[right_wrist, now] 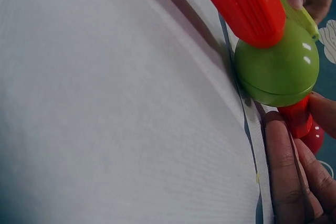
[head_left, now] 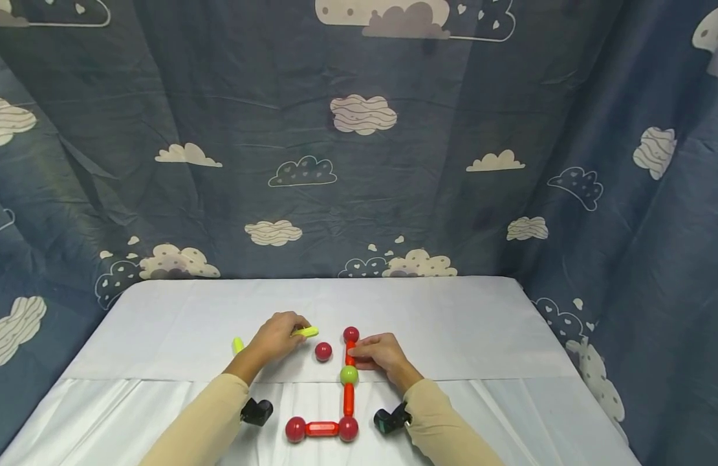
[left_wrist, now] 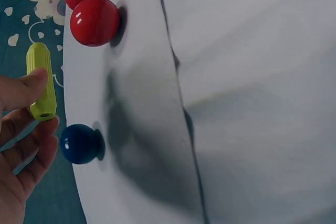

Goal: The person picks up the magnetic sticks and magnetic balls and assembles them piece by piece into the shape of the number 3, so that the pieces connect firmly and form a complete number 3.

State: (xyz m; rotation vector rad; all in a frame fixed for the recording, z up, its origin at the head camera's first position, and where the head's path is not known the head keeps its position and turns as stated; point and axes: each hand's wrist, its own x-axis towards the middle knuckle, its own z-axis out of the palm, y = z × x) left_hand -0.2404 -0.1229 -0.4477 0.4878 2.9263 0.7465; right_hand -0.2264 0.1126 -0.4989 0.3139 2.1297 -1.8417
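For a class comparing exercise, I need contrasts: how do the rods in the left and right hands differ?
Colour: the left-hand rod is yellow-green, the right-hand rod red.
Joining: the left-hand rod has both ends free; the right-hand rod sits between a red ball and the green ball.
Both are held in a pinch.

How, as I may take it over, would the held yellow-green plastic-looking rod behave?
The yellow-green plastic-looking rod is probably stiff: it looks straight while pinched. Its lengthwise grooves may curb slipping. Small beside the left grip, it's likely light.
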